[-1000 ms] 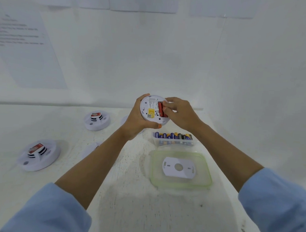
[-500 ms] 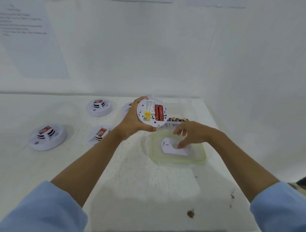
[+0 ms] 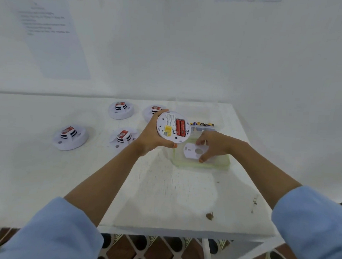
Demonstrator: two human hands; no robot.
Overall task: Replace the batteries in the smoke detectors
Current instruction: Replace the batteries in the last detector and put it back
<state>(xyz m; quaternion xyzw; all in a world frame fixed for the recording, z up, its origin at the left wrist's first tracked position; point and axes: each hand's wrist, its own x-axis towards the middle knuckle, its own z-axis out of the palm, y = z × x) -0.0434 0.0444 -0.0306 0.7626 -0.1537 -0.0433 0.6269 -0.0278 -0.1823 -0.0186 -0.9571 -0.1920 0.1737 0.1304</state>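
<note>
Half a second on, the right hand point(image 3: 215, 145) has settled over the white backplate point(image 3: 191, 151). Its grip is a light pinch, thumb at the near edge and fingers curled over the far one. The backplate lies on a green-rimmed lid point(image 3: 204, 166) on the worktop point(image 3: 163, 192). It is thin, flat plastic, probably very light and a little flexible, so the edges are the place to hold it. Just beyond, the left hand point(image 3: 151, 137) wraps its grip round the rim of the smoke detector point(image 3: 166, 122), which is held clear of the worktop with its back up. Two red batteries point(image 3: 180, 127) sit in its bay. The shell looks rigid, light and smooth, and is best held by the rim. Behind it, a clear box point(image 3: 204, 127) holds a row of spare cells. Four more detectors point(image 3: 70, 138) rest farther left.
</note>
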